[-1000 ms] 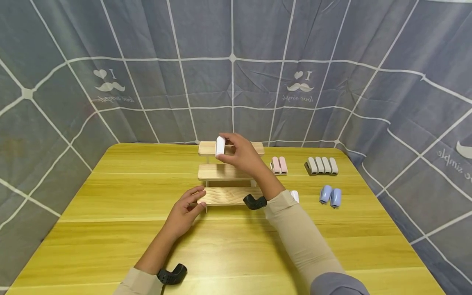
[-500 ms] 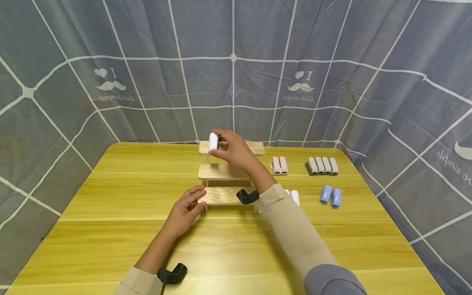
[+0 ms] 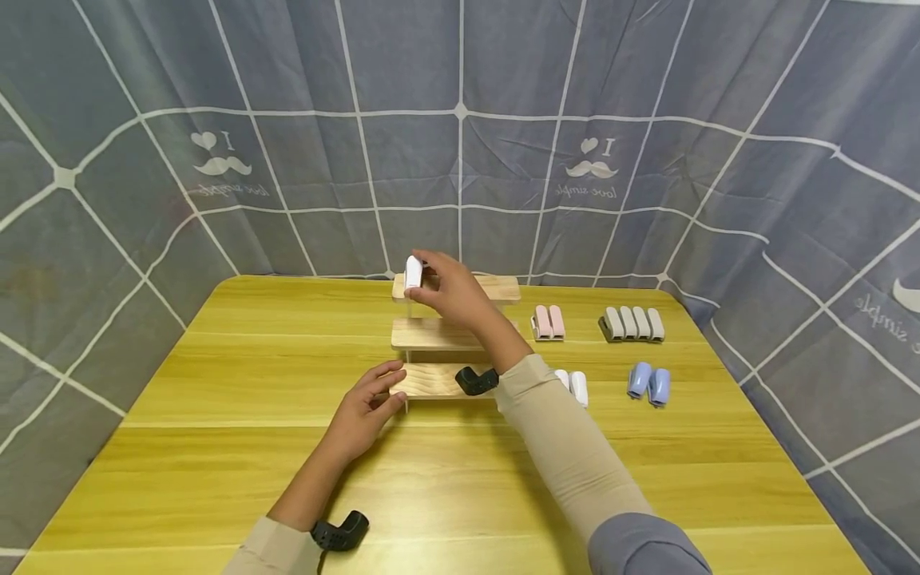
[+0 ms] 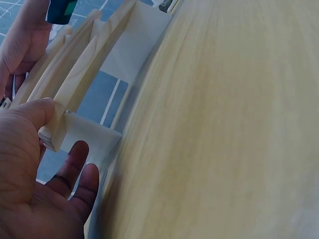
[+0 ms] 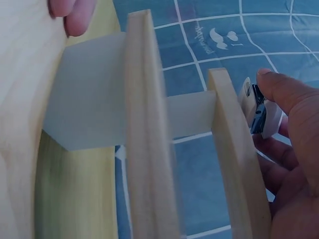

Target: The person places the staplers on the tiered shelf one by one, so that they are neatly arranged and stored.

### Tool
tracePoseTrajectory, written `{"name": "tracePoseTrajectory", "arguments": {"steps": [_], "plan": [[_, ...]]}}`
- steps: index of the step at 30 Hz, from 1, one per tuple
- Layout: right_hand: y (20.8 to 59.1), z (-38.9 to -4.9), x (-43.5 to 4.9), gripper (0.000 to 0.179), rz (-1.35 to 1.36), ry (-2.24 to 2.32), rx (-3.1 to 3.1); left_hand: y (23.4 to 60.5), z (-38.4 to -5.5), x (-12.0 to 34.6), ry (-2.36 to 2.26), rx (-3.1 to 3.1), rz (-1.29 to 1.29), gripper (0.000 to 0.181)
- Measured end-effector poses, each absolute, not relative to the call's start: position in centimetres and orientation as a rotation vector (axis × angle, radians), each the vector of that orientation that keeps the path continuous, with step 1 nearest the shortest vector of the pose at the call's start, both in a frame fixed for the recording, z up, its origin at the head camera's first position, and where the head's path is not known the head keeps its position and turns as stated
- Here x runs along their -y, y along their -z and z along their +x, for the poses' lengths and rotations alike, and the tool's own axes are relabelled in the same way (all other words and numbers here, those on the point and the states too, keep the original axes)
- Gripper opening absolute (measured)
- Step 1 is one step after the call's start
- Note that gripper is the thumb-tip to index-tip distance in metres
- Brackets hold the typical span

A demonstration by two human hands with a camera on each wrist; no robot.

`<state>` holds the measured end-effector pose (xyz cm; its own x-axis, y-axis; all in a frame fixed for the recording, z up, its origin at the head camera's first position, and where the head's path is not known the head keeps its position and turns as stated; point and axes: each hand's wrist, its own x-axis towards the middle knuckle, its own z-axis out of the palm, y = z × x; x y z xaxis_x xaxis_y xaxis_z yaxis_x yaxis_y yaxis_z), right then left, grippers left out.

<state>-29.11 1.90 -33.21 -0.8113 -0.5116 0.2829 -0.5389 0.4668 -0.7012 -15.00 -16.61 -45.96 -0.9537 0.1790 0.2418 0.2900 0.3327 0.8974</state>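
My right hand [image 3: 454, 294] pinches a small white stapler [image 3: 413, 272] between thumb and fingers at the left end of the top tier of a three-tier wooden display stand [image 3: 431, 382]. In the right wrist view, the stapler [image 5: 269, 118] shows dark metal inside its white shell, its base right at the top board [image 5: 234, 134]. My left hand [image 3: 359, 411] holds the left end of the lowest tier. The left wrist view shows its thumb on the board end [image 4: 59, 119], with two fingers spread below beside a pale side support [image 4: 92, 134].
Right of the stand are two pink staplers [image 3: 549, 323], several light grey ones [image 3: 632, 324] in a row and two blue ones [image 3: 649, 384]. White staplers [image 3: 578, 388] lie by the right sleeve, partly covered. A grey checked curtain [image 3: 460, 160] hangs behind the table [image 3: 216, 447].
My right hand has carried the white stapler left along the top tier to its left end. The left hand has stayed on the lowest tier.
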Motion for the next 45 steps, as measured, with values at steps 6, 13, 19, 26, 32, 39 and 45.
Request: {"name": "tracePoseTrajectory", "arguments": {"steps": [6,13,19,26,32,39,45], "plan": [[33.5,-29.0,-1.7,0.068,0.913,-1.224,2.68,45.9,-15.0,16.5,1.704,2.485,-0.435,0.045],[33.5,-29.0,-1.6,0.067,0.921,-1.221,2.68,46.0,-15.0,16.5,1.709,2.485,-0.426,0.044],[33.6,-29.3,-1.6,0.069,0.93,-1.239,2.68,46.1,-15.1,16.6,1.704,2.475,-0.436,0.043],[33.4,-29.2,-1.9,0.07,0.927,-1.164,2.704,45.9,-15.1,16.5,1.705,2.485,-0.424,0.043],[32.9,-28.6,-2.7,0.071,0.939,-0.979,2.736,46.1,-15.0,16.5,1.695,2.476,-0.431,0.044],[32.8,-27.4,-4.8,0.066,0.94,-1.075,2.636,46.0,-14.9,16.4,1.682,2.481,-0.42,0.043],[33.2,-26.5,-7.1,0.062,0.917,-1.201,2.591,46.0,-14.9,16.3,1.687,2.484,-0.425,0.042]]}}
